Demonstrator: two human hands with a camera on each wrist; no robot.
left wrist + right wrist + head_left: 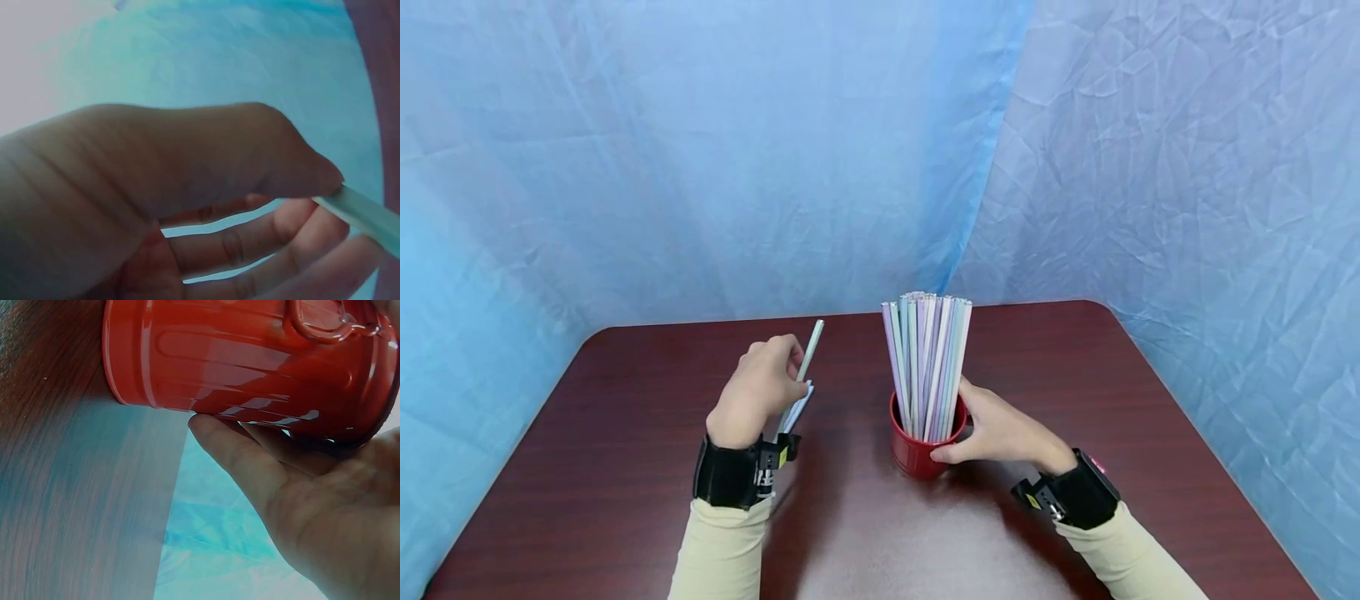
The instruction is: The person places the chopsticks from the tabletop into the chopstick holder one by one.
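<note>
Head view, left hand: the left hand [758, 387] hovers above the dark red-brown wooden table [625, 467], fingers curled, pinching a pale green paper straw [808, 354] that slants up and away from the person; further pale straw ends [797, 410] show under the palm.
Head view, right hand: the right hand [1000, 432] is wrapped round the right side of a red ribbed metal cup [916, 454], thumb on the near wall, fingers behind.
Head view, cup contents: a dense bundle of pastel paper straws [927, 367] stands nearly upright in the cup, near the table's middle, well apart from the pinched straw.
Head view, wrists: a black strap with a small camera unit sits on each cream sleeve [722, 542]; the yellow labels on them are too small to read.
Head view, surround: crumpled blue fabric backdrop [700, 150] behind and beside the table.
Left wrist view: thumb and fingertips [312, 175] press together on the pale green straw [362, 215]; the other fingers lie loosely bent below it.
Right wrist view: the red cup [250, 369] rests against the palm, a fingertip [209, 428] touching its lower wall; a moulded handle loop shows on its side; the cup's base stands on the table [69, 487].
Writing: no brand or lettering is legible in any view.
</note>
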